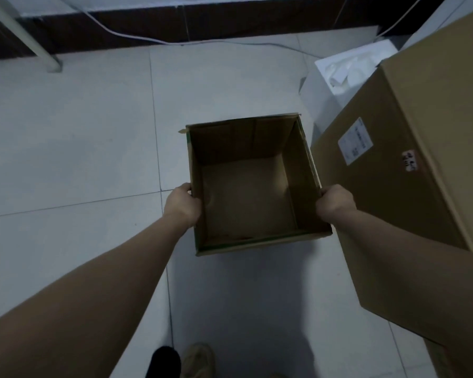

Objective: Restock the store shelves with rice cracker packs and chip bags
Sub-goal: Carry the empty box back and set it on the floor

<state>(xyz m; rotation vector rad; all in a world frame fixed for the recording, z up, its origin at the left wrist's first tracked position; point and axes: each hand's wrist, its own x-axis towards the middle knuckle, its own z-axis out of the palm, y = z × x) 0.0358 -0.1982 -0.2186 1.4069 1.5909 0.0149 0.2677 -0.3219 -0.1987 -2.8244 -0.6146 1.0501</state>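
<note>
Both hands gripping an open brown cardboard box (pixel 250 197)

The left hand (pixel 183 205) and right hand (pixel 335 204) are clasping opposite walls above the pale tiled floor (pixel 79 148), a tall sealed brown carton (pixel 410 165) standing just right.

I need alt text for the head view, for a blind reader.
The left hand and right hand grip opposite walls of an open, empty-looking cardboard box over a tiled floor. A larger closed carton stands at its right.

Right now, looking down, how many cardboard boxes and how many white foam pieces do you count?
Cardboard boxes: 2 (small open box, large closed box)
White foam pieces: 1 (foam block)
Total: 3
</note>
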